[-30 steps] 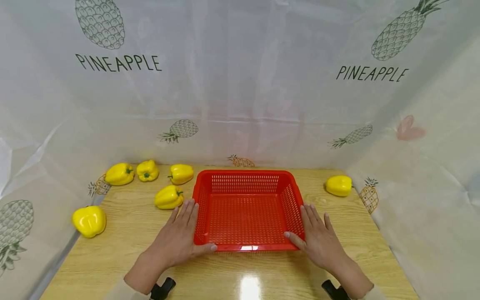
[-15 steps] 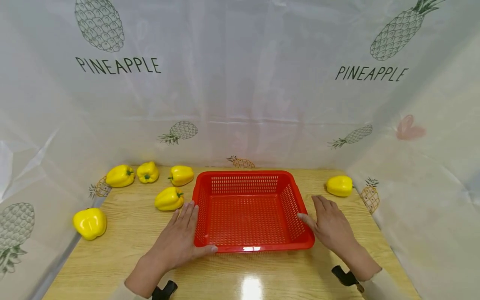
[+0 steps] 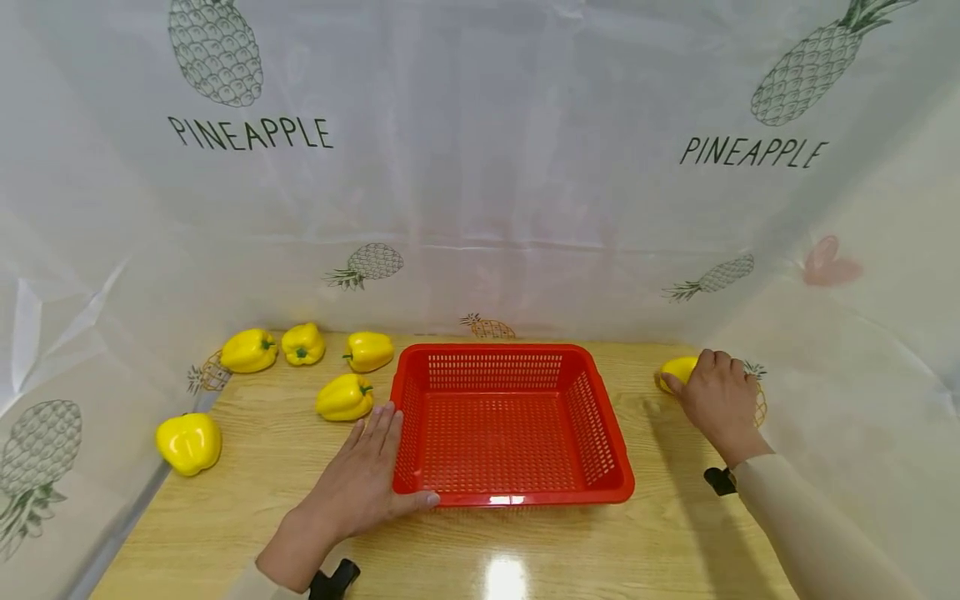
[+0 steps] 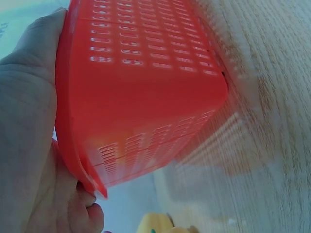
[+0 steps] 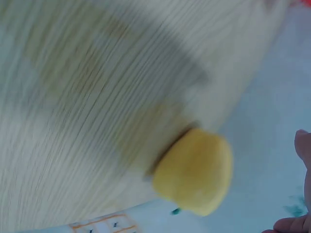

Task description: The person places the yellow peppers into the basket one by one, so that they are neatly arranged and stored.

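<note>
A red plastic basket (image 3: pixel 517 497) with slotted walls sits on the wooden table. My left hand (image 3: pixel 360 479) rests against its front left corner, thumb along the front rim and straight fingers along the left side. In the left wrist view, that hand lies along the rim of the basket (image 4: pixel 141 92). My right hand (image 3: pixel 720 404) is over a yellow bell pepper (image 3: pixel 677 371) at the table's far right, hiding part of it. The right wrist view shows the pepper (image 5: pixel 194 170) on the table, with a visible gap between it and the fingers (image 5: pixel 303 145).
Several more yellow bell peppers lie left of the basket: a near one (image 3: pixel 189 443), one beside the left fingertips (image 3: pixel 344 397), and others along the back, such as this pepper (image 3: pixel 249 350). A pineapple-print sheet (image 3: pixel 517 167) walls the table (image 3: pixel 450 550) at the back and sides.
My right hand has left the basket's right side and moved right and away to the lone pepper. The basket's right end shifted slightly outward earlier. My left hand has stayed at its corner.
</note>
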A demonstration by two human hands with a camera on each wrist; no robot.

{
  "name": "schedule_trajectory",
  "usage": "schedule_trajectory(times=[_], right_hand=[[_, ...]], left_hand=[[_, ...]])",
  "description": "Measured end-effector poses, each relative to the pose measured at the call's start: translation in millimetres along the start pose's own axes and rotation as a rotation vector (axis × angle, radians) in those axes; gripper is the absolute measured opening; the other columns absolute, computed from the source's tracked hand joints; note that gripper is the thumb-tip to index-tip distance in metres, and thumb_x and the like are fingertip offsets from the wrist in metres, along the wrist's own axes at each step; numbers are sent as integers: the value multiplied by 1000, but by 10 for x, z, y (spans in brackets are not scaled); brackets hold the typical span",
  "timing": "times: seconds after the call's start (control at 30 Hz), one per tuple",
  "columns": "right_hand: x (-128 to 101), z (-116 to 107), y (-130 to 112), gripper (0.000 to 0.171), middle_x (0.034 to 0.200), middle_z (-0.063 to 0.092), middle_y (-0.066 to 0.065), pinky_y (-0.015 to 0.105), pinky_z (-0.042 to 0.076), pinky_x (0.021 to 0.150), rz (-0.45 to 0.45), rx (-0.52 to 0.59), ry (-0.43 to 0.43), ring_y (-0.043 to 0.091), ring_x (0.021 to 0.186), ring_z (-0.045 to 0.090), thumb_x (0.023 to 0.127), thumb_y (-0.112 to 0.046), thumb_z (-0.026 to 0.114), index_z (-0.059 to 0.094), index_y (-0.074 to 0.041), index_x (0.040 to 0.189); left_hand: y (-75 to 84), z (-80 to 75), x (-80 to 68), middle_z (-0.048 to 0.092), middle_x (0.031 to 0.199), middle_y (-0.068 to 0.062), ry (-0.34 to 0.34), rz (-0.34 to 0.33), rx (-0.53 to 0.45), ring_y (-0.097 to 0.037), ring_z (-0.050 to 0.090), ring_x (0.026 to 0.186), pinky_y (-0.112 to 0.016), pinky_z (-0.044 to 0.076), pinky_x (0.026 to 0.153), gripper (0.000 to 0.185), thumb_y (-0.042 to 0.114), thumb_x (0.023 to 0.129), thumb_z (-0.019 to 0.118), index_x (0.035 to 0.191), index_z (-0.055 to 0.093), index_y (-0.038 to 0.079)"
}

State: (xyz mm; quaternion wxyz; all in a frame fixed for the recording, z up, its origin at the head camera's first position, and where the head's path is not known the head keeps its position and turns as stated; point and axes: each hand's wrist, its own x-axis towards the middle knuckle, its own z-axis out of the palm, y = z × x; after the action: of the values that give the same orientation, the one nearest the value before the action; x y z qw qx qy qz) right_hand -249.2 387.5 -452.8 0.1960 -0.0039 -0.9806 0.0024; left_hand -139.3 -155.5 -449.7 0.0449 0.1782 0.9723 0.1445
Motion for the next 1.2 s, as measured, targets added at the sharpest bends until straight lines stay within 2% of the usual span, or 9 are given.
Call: schedule_trajectory(times=[0.07,0.13,0.33,0.43,0.53,0.77,1.03,1.2], right_hand=[[71,47,71,74,89,49,31,53,40,59,52,-14,-104,48,79,49,100,-58,64,42,12,93],[122,113,123,77,86,47,30,54,40,60,77,-27,-152,48,78,48,101,-62,60,42,12,91],[188,316,164,87,86,45,36,66,43,67,106,-57,-166,53,82,47,100,-68,56,44,18,90],[212,377,154,93,94,45,40,75,41,78,127,-53,-202,59,92,45,100,-69,54,44,23,100],[242,435,150,97,99,44,43,78,39,83,146,-49,-231,61,97,43,100,-69,54,43,27,108],[252,539,155,90,96,44,40,69,40,75,140,-64,-197,57,92,43,98,-61,63,44,26,105],[237,592,162,86,111,45,40,71,40,79,134,10,-177,58,100,41,97,-55,67,41,22,122],[221,595,180,81,125,43,38,71,39,80,71,68,-186,59,108,40,97,-48,69,38,17,132]], left_hand=[[6,-8,-1,11,174,-25,-3,-2,-7,-42,10,163,-61,15,131,129,89,85,56,165,18,-5],[9,-11,-2,11,174,-26,-3,-3,-14,-43,10,163,-60,15,131,128,86,85,59,165,19,-6],[10,3,-7,12,174,-26,-2,-7,-20,-42,12,163,-60,16,131,128,84,85,62,165,19,-6],[3,10,-4,11,174,-25,-4,-8,-16,-42,11,163,-60,16,131,128,85,85,61,165,19,-5],[-4,10,4,11,174,-25,-5,-7,-13,-41,11,163,-60,16,131,129,87,84,59,165,19,-5],[-8,16,24,10,175,-24,-13,-12,-6,-41,10,163,-59,15,131,133,95,82,49,166,18,-4],[-22,45,31,10,175,-24,-7,-12,4,-40,12,163,-59,15,131,134,95,81,50,166,19,-4],[-30,41,38,11,175,-24,-7,-11,-16,-41,12,163,-60,15,131,134,95,81,50,166,19,-4]])
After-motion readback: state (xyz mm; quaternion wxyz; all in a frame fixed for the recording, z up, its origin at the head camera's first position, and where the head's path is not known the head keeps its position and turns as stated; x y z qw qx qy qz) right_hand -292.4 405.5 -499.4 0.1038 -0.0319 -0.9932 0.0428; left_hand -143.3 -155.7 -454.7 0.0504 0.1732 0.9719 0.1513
